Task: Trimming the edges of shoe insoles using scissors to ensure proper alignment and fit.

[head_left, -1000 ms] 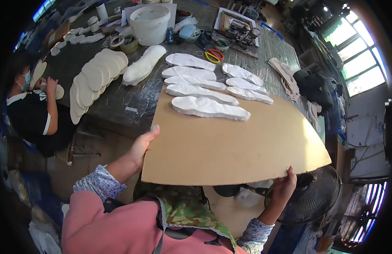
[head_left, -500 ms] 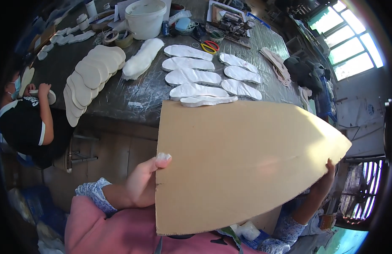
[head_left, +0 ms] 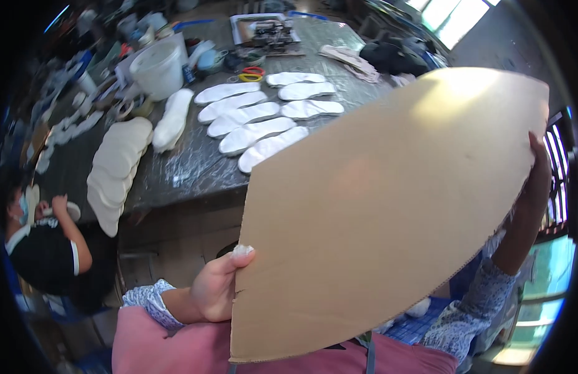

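Cardboard sheet (head_left: pixel 376 212) sits clamped in the fingers (head_left: pixel 230 263) of left hand (head_left: pixel 217 287) and right hand (head_left: pixel 538 159), near white insoles (head_left: pixel 243 119) on the desk (head_left: pixel 195 174).

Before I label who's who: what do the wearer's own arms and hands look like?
Blue and white patterned cuffs on both arms, with a pink garment. The left hand is gloveless, with a white covering on its thumb tip; the right hand, partly hidden, shows no glove.
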`<state>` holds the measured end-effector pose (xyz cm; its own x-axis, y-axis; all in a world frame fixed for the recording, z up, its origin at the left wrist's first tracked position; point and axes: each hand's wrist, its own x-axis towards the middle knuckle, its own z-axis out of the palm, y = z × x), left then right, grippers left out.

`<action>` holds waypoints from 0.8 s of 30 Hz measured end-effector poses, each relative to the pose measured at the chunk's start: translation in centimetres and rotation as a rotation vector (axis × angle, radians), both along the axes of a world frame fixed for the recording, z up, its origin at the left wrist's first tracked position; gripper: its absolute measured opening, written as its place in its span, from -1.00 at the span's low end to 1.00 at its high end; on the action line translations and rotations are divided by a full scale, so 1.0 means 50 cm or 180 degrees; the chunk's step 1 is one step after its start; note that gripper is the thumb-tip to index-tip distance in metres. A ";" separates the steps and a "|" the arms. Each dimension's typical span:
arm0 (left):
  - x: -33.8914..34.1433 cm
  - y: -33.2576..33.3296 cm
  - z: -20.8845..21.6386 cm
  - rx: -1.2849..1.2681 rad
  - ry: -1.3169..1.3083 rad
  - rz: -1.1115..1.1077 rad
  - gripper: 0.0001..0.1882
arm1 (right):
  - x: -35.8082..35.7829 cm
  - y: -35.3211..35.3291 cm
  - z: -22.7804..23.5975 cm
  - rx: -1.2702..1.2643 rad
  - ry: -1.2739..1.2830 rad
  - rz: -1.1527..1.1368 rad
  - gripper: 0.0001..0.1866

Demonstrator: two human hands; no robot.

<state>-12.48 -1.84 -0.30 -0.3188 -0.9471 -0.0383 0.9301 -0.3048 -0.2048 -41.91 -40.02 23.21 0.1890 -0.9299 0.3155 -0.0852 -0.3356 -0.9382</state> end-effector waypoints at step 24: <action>-0.914 -0.858 -0.099 -0.0862 -0.3309 0.0839 -0.57 | -1.144 -0.083 -0.372 -0.0167 -0.2540 -0.1558 -0.59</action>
<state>-58.16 -44.75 -5.23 -0.0384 -0.9981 0.0483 0.6524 0.0116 0.7578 -99.12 -44.19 4.62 -0.5100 -0.8297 0.2271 0.4341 -0.4761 -0.7647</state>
